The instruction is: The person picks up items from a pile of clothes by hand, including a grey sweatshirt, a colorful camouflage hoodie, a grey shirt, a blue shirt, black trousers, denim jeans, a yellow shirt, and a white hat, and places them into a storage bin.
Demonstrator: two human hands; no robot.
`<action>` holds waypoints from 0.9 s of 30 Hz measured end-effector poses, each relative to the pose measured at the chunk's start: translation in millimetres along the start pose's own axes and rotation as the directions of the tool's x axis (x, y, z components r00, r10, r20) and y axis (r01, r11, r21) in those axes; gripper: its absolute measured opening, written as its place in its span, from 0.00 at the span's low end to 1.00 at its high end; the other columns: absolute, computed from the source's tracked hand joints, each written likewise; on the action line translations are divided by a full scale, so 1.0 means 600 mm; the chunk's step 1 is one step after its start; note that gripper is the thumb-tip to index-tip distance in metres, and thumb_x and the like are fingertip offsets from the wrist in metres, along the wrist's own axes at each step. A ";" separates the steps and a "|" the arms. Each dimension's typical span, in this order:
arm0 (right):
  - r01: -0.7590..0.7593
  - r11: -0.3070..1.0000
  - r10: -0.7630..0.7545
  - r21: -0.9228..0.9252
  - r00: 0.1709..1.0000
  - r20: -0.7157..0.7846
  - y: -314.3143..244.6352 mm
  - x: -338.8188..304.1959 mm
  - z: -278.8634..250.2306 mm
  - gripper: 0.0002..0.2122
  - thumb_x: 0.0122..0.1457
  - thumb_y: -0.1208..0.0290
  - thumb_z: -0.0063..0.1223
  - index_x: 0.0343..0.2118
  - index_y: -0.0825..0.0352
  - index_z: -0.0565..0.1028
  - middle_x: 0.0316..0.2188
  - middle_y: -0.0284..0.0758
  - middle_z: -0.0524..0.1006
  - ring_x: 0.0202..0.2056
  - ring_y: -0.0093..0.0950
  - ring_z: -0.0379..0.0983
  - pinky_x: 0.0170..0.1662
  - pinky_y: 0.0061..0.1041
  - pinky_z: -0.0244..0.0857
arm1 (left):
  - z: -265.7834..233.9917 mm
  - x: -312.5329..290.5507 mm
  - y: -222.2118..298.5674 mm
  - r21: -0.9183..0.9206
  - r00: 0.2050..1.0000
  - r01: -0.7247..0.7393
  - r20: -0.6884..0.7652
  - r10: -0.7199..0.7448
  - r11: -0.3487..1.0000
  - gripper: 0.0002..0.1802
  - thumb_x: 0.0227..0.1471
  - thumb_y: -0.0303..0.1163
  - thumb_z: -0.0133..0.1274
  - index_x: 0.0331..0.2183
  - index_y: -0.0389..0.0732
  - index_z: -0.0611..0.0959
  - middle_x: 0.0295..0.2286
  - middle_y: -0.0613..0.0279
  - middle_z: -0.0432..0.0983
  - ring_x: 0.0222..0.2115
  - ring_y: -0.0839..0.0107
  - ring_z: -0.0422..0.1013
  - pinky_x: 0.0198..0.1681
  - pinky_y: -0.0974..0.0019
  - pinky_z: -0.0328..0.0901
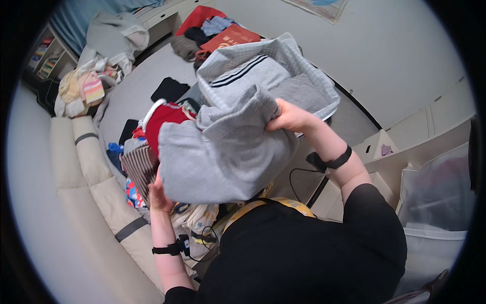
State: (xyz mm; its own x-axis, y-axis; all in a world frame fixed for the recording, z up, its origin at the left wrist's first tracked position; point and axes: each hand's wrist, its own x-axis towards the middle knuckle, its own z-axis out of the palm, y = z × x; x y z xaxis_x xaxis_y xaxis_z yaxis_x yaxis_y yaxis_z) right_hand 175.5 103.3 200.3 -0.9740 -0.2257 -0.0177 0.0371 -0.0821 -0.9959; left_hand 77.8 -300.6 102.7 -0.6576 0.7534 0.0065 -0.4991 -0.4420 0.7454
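A folded, soft grey garment [223, 157] is held up in front of me between both hands; its exact kind does not show. My right hand [291, 116] grips its upper right edge, with the fingertips partly hidden in the cloth. At the lower left edge, my left hand [160, 195] is closed on the fabric, some of its fingers hidden behind it. Just beyond the garment stands a pale checked fabric storage box [291, 48], open at the top. Inside it lie a light garment with dark stripes [248, 73] and a grey folded cloth [298, 93].
Piles of clothes lie on the bed [152, 68], including a red garment [164, 121], a striped brown one [139, 164] and a black folded one [170, 89]. A cream padded bed edge [83, 157] runs along the left. A translucent storage bag [438, 187] stands at right.
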 end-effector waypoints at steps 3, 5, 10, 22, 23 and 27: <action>-0.016 0.985 -0.004 -0.172 0.993 -0.117 -0.052 -0.057 -0.126 0.20 0.42 0.83 0.54 0.44 0.70 0.73 0.40 0.29 0.76 0.42 0.19 0.69 0.50 0.22 0.61 | 0.147 0.151 -0.041 0.428 0.983 0.142 -0.165 -0.077 0.892 0.49 0.36 0.25 0.61 0.59 0.39 0.54 0.52 0.55 0.63 0.52 0.65 0.61 0.56 0.64 0.54; 0.017 0.975 -0.063 -0.222 0.977 -0.202 -0.073 -0.082 -0.195 0.21 0.44 0.82 0.52 0.45 0.69 0.72 0.40 0.30 0.75 0.42 0.20 0.70 0.49 0.22 0.62 | 0.187 0.199 -0.066 0.420 0.990 0.069 -0.143 -0.009 0.905 0.43 0.38 0.23 0.54 0.58 0.38 0.57 0.49 0.56 0.65 0.49 0.66 0.63 0.54 0.65 0.57; 0.084 0.951 -0.211 -0.298 0.881 -0.423 -0.129 -0.085 -0.333 0.21 0.45 0.80 0.49 0.46 0.70 0.70 0.39 0.30 0.75 0.39 0.19 0.71 0.45 0.20 0.65 | 0.252 0.328 -0.115 0.336 0.956 0.009 -0.279 0.091 0.942 0.32 0.42 0.21 0.42 0.53 0.36 0.62 0.45 0.57 0.67 0.45 0.68 0.64 0.50 0.67 0.59; -0.218 0.712 -0.191 -0.667 0.854 -0.483 0.015 0.149 -0.533 0.32 0.44 0.74 0.52 0.57 0.67 0.59 0.42 0.43 0.74 0.45 0.35 0.70 0.49 0.28 0.62 | 0.174 0.525 -0.126 0.528 0.790 0.205 -0.586 0.179 0.824 0.39 0.44 0.23 0.43 0.59 0.43 0.52 0.49 0.49 0.63 0.44 0.63 0.66 0.44 0.60 0.64; -0.335 0.454 -0.274 -0.826 0.829 -0.487 0.031 0.165 -0.536 0.35 0.44 0.73 0.54 0.58 0.65 0.56 0.43 0.46 0.73 0.47 0.41 0.70 0.50 0.33 0.63 | 0.158 0.522 -0.139 0.600 0.733 0.379 -0.659 0.168 0.705 0.41 0.43 0.23 0.44 0.60 0.41 0.49 0.50 0.47 0.62 0.44 0.62 0.66 0.44 0.60 0.65; -0.389 0.311 -0.096 -0.867 0.895 -0.435 0.108 0.190 -0.556 0.42 0.44 0.63 0.60 0.62 0.63 0.48 0.55 0.54 0.60 0.54 0.48 0.61 0.56 0.35 0.59 | 0.073 0.520 -0.226 0.953 0.821 0.258 -0.128 0.557 -0.161 0.44 0.42 0.26 0.52 0.59 0.38 0.50 0.52 0.41 0.59 0.48 0.50 0.65 0.53 0.57 0.60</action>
State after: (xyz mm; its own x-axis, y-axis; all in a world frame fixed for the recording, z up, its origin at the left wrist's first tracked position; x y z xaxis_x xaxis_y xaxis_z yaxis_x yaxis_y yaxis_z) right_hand -7.8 396.1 104.0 -0.9726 0.2286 0.0416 0.1963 0.9042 -0.3793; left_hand -35.2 15.8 33.0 -0.8899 0.3098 0.3349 0.4484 0.7293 0.5168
